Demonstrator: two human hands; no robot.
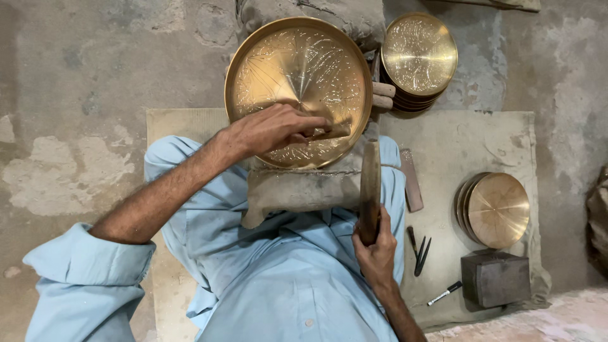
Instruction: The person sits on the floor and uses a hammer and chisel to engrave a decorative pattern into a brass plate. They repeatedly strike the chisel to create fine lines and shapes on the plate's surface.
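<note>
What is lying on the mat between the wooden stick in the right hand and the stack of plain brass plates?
In the head view, a flat reddish bar and dark pointed tools lie on the mat between the wooden stick, held by the right hand, and the plain brass plates.

Golden engraved brass plate (297, 69), light-blue sleeve (88, 278), grey block (496, 278).

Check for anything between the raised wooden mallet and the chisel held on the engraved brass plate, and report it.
Nothing visible stands between them. The right hand holds the wooden mallet upright, just right of the brass plate. The left hand pins the chisel on the plate; its butt end points toward the mallet across open space.
</note>
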